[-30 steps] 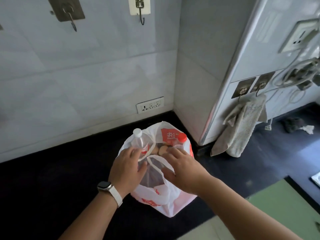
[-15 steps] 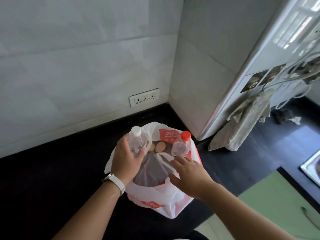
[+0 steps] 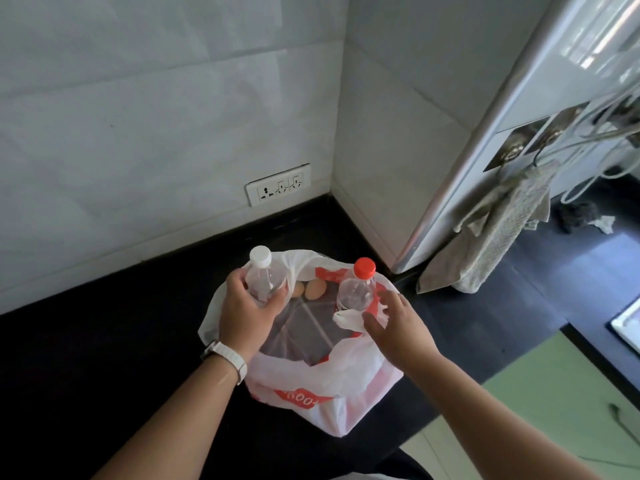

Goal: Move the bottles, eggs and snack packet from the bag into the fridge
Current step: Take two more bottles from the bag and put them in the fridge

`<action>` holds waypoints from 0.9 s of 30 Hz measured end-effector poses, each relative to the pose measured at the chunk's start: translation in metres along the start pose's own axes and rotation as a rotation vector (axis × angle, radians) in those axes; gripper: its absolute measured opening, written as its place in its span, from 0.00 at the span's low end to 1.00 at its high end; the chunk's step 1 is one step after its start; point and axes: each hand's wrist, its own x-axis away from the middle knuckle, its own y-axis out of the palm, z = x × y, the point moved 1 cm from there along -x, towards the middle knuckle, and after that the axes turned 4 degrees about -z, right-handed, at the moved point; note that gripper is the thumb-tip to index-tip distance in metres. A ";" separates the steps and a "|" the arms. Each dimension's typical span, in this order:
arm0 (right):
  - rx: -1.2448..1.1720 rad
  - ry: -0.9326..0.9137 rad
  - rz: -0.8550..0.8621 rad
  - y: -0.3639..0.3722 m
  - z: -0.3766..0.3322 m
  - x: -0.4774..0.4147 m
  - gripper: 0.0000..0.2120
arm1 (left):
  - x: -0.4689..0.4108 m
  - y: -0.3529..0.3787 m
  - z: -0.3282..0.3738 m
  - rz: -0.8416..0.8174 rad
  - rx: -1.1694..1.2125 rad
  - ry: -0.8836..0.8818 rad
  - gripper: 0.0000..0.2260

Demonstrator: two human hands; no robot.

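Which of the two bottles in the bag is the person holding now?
The bottle with the white cap: the left hand is wrapped around it. The bottle with the red cap stands free; the right hand is open beside it.

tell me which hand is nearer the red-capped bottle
Right. The right hand is open beside the red-capped bottle; the left hand grips the white-capped bottle across the bag.

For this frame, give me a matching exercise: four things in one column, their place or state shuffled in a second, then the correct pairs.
Things:
1. white-capped bottle
2. red-capped bottle
3. eggs
4. towel

Places or states:
A. hanging beside the fridge
B. gripped by the left hand
C. lying in the bag between the bottles
D. standing in the bag, right hand open beside it

Pairs: 1-B, 2-D, 3-C, 4-A
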 end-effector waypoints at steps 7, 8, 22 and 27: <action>-0.226 -0.068 0.007 0.010 -0.006 -0.028 0.34 | -0.001 -0.002 -0.003 -0.052 -0.013 -0.056 0.29; -0.236 -0.060 -0.005 0.013 -0.006 -0.031 0.36 | 0.001 -0.003 -0.001 -0.041 -0.010 -0.060 0.28; -0.361 -0.148 0.032 0.006 -0.030 -0.023 0.31 | 0.014 -0.034 0.047 0.031 0.103 0.082 0.28; -0.511 -0.222 0.016 -0.015 -0.052 -0.008 0.24 | 0.026 -0.047 0.072 0.063 0.221 0.173 0.29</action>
